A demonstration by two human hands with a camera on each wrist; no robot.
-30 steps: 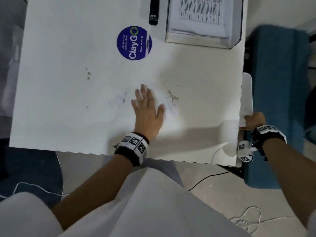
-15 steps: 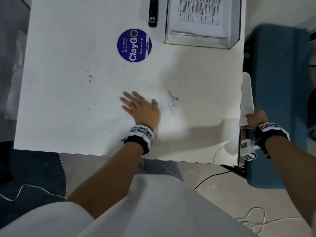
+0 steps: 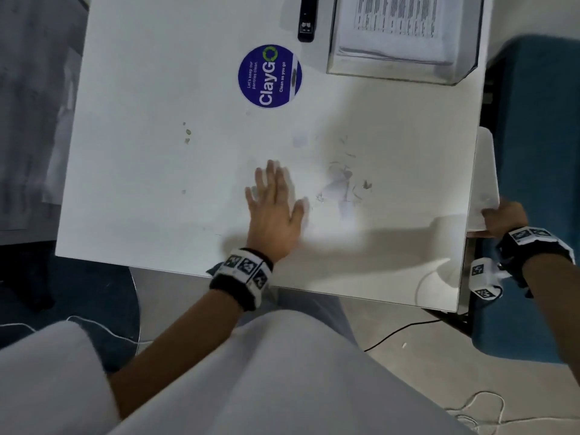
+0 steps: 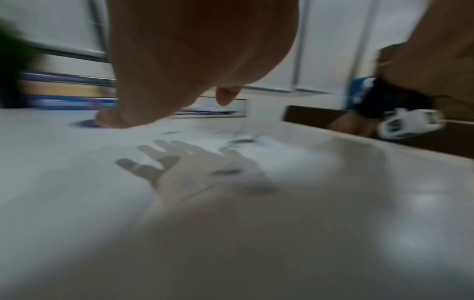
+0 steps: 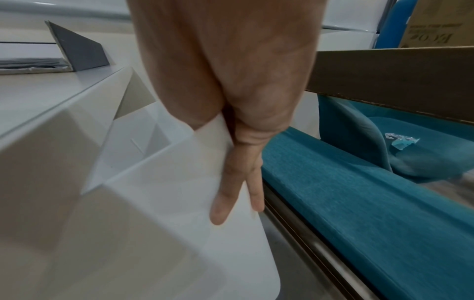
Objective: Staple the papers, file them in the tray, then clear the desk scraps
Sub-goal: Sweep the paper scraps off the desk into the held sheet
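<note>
My left hand [image 3: 273, 202] lies flat on the white desk [image 3: 157, 183], fingers straight, just left of a small heap of paper scraps and bent staples [image 3: 342, 186]. In the left wrist view the left hand [image 4: 179, 81] hovers low over the glossy top, blurred. My right hand [image 3: 502, 216] holds a white sheet [image 3: 485, 177] against the desk's right edge. The right wrist view shows thumb and fingers [image 5: 231, 182] pinching that white sheet [image 5: 179, 203] below the edge. Stapled papers [image 3: 395, 23] lie in the clear tray [image 3: 392, 72] at the back right. A black stapler [image 3: 307, 20] lies left of it.
A round blue ClayGo sticker [image 3: 270, 76] is stuck on the desk ahead of my left hand. A few small specks [image 3: 187, 133] dot the left half. A teal chair [image 3: 533, 183] and a cardboard box [image 5: 384, 81] stand right of the desk. Cables [image 3: 470, 412] trail on the floor.
My left hand turned its fingers left, then swung back to point forward, and the scraps now lie farther right of it. The right hand kept the sheet at the desk edge.
</note>
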